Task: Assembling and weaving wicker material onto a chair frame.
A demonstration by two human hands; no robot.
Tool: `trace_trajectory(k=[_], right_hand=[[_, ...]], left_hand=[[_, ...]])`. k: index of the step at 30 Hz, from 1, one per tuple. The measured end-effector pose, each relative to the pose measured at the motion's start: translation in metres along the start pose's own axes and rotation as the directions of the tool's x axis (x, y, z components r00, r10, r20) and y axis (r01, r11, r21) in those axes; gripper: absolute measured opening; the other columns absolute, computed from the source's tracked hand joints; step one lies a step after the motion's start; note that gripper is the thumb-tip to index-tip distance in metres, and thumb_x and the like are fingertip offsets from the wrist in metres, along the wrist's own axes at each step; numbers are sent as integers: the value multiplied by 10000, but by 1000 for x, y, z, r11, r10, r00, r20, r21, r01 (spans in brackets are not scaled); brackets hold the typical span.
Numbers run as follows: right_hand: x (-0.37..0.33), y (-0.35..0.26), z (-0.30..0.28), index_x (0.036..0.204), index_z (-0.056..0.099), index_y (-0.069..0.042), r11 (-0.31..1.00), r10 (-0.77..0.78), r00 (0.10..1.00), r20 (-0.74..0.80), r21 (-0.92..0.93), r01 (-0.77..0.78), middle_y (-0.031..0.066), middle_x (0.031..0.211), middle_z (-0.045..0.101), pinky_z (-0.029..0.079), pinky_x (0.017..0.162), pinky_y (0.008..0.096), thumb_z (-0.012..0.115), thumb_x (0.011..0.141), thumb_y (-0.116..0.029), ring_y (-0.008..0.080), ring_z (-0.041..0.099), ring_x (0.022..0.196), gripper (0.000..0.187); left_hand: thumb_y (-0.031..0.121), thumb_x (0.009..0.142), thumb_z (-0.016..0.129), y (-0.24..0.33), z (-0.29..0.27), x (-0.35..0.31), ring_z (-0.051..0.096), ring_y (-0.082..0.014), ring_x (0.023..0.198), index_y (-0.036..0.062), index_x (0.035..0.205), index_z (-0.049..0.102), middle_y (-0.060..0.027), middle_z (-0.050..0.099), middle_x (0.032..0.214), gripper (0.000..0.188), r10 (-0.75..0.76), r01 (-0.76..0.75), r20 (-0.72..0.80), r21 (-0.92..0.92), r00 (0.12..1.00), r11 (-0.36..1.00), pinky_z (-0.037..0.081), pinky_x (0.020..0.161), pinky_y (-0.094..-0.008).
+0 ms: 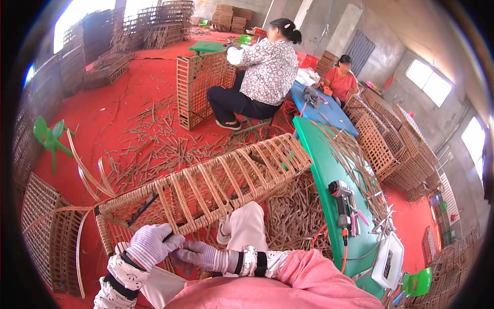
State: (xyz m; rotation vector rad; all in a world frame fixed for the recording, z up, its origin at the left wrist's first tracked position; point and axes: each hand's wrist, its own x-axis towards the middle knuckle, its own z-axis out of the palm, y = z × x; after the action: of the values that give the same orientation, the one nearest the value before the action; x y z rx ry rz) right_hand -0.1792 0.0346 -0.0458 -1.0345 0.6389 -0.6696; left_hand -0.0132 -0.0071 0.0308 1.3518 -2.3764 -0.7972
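Note:
A long brown woven basket (226,180) lies slantwise across my lap, its rim wrapped in strips and dark frame bars showing inside. My left hand (152,244), in a striped glove, is closed at the basket's near edge, close to its left end. Just right of it, my right hand (203,256), gloved alike, has its fingers bent together under the same edge. The two hands' fingertips nearly meet, and what the right fingers hold is hidden. Loose pale strips (82,177) stick out from the basket's left corner.
To the right stands a green table (319,170) with a power tool (340,206), pink-handled pliers (355,219) and a white tray (388,260). Cut strips litter the red floor (98,118). Ahead, a seated person (267,67) handles another basket (198,92). Stacked baskets (54,232) stand left.

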Motion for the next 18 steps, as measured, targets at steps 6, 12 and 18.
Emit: trace_trajectory(k=[6, 12, 18], right_hand=[[-10, -8, 9, 943, 551, -37, 993, -8, 1000, -25, -115, 5, 11, 666, 537, 434, 552, 264, 462, 960, -288, 115, 525, 607, 267], [-17, 1, 11, 886, 574, -28, 995, -64, 998, 15, -78, 65, 34, 664, 558, 438, 535, 284, 474, 954, -283, 133, 531, 584, 282], [17, 28, -7, 819, 564, 18, 962, -18, 986, -165, -272, -28, 74, 716, 613, 484, 624, 292, 462, 958, -195, 173, 599, 671, 275]], left_hand=[[370, 803, 629, -5, 3, -2, 602, -338, 592, 41, 720, 594, -149, 598, 636, 341, 93, -81, -83, 138, 992, 987, 470, 528, -428], [365, 793, 637, -4, 4, -1, 593, -341, 567, 46, 721, 597, -146, 591, 622, 329, 68, -64, -89, 53, 994, 997, 468, 516, -425], [296, 820, 624, -21, -1, 0, 606, -292, 574, 17, 810, 624, -160, 583, 617, 280, -4, 11, 49, -143, 999, 990, 480, 524, -385]])
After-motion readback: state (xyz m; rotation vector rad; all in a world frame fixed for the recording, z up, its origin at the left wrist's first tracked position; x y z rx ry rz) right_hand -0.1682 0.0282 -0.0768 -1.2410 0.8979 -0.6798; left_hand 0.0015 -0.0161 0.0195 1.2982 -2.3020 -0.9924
